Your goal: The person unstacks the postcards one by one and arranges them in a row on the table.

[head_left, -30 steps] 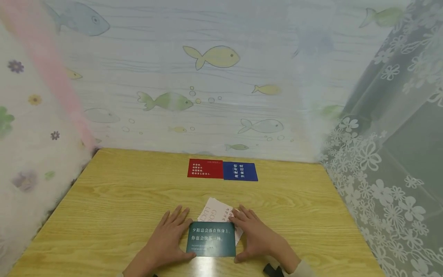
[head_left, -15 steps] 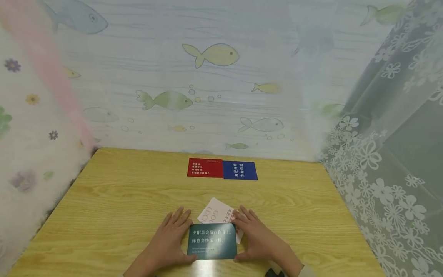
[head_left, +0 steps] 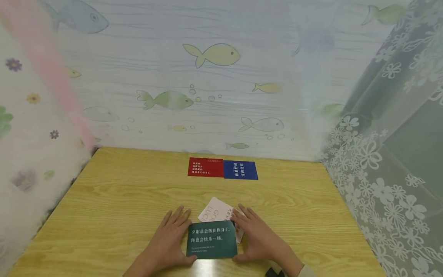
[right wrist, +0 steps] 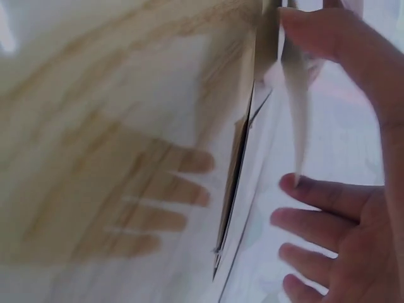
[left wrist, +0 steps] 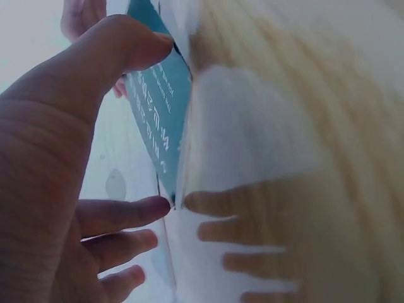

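Observation:
A dark green card (head_left: 212, 239) with white lettering is held level between both hands near the table's front. My left hand (head_left: 167, 240) grips its left side, thumb at the near corner and index finger at the far one. On the right side my right hand (head_left: 257, 236) does the same, its other fingers spread. In the right wrist view, the green card (right wrist: 298, 107) stands apart from the table on that side. Pale cards (head_left: 215, 209) with pinkish lettering lie askew on the table beneath, partly covered by the green card and right fingers.
A red card (head_left: 205, 167) and a blue card (head_left: 240, 170) lie edge to edge at the back of the wood-grain table (head_left: 131, 192). A fish-patterned curtain (head_left: 214, 84) hangs behind it. White flowered lace (head_left: 373, 173) hangs along the right side.
The green card's far edge has risen slightly in the head view and its glare has faded. Both hands keep their grip nearly in place. The red and blue cards have not moved.

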Motion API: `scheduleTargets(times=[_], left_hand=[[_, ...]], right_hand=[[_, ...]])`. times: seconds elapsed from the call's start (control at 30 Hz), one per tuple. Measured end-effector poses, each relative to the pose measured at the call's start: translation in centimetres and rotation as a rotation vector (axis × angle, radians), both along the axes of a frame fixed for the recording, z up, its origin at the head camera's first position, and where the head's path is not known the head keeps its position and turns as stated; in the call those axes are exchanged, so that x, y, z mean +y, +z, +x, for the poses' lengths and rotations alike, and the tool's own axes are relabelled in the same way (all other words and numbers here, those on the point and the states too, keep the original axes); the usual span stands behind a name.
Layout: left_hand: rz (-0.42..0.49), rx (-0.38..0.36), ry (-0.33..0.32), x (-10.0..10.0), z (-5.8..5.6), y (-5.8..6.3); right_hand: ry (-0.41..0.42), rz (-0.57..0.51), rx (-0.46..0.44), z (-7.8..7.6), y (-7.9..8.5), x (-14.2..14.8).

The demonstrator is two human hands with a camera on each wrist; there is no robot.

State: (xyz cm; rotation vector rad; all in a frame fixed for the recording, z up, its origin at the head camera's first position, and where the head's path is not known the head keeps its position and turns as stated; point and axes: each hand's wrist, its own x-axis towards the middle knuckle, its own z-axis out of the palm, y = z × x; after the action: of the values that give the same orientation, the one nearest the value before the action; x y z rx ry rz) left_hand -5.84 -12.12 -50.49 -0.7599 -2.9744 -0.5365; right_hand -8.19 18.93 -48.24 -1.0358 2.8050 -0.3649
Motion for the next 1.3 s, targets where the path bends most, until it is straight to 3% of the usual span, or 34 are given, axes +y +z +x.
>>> scheduleTargets(times=[0.4,0.77,1.0,1.3], left_hand=[[0.005,-0.033,-0.012,-0.8,0.3,0.2],[0.055,0.081,-0.015,-0.8,0.2,0.2],[0.088,0.210,-0.046,-0.7,-0.1,0.0],[0.105,0.290,-0.085,-0.1,-0.6,0.2]], right_hand=[[0.036,-0.120,0.075,-0.3,-0.1,0.7],[0.031,-0.178,0.110,-0.2,-0.2,1.4],[0.004,-0.217,0.093,-0.3,-0.1,2.2],[-0.029,-0.245,0.079,-0.5,0.0,3.1]])
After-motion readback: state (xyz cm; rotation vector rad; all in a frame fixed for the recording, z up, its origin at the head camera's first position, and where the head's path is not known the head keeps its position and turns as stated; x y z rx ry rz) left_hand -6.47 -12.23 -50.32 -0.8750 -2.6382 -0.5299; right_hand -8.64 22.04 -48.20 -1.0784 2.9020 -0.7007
